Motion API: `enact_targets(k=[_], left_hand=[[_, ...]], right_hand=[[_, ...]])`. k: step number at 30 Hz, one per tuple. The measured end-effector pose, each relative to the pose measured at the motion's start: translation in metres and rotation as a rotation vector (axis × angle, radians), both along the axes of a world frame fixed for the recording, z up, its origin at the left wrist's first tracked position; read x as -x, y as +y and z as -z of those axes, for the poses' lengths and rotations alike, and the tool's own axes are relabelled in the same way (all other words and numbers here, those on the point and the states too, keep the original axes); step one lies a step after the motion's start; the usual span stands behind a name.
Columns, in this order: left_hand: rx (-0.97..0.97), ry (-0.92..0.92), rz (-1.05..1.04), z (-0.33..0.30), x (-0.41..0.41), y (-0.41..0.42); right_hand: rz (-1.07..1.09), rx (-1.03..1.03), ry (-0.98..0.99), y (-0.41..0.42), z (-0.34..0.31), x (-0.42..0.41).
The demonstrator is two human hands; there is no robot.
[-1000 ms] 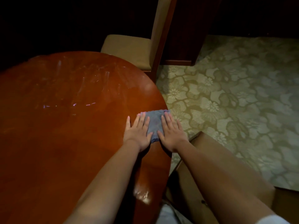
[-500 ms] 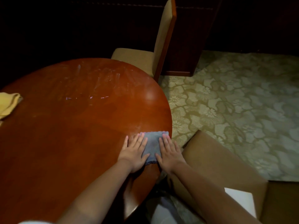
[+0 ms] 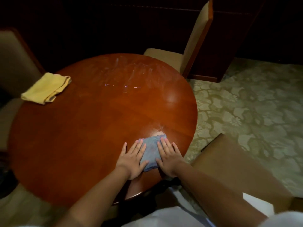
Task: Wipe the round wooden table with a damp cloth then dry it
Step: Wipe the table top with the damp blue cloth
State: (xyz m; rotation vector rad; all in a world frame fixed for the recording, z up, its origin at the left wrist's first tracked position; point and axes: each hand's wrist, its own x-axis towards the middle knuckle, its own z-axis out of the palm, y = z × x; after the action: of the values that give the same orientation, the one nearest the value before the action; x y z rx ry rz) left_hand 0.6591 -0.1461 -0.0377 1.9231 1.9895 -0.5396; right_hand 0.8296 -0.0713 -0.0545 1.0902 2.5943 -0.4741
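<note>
L hand [image 3: 131, 158] & R hand [image 3: 168, 158] pressing flat, fingers straight, on blue cloth [image 3: 150, 151] for even wiping pressure on table [image 3: 82, 136]; yellow cloth [image 3: 46, 87] waiting for drying

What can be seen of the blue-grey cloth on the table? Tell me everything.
The blue-grey cloth is a small folded piece of soft, towel-like fabric with a wavy far edge. It lies flat on the round wooden table, near the edge closest to the person. The left hand and the right hand press on its two sides with straight fingers, leaving its middle bare. Just beyond it the wood shows a pale sheen. Whether it is damp cannot be told.
</note>
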Motion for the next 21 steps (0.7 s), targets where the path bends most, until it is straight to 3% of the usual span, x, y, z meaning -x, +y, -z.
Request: enact_targets(k=[13, 21], left_hand=[[0.074, 0.094, 0.001, -0.009, -0.004, 0.004], [0.081, 0.123, 0.023, -0.010, -0.016, 0.041]], right_hand=[[-0.045, -0.042, -0.078, 0.001, -0.004, 0.001], [-0.040, -0.052, -0.240, 0.037, -0.026, 0.000]])
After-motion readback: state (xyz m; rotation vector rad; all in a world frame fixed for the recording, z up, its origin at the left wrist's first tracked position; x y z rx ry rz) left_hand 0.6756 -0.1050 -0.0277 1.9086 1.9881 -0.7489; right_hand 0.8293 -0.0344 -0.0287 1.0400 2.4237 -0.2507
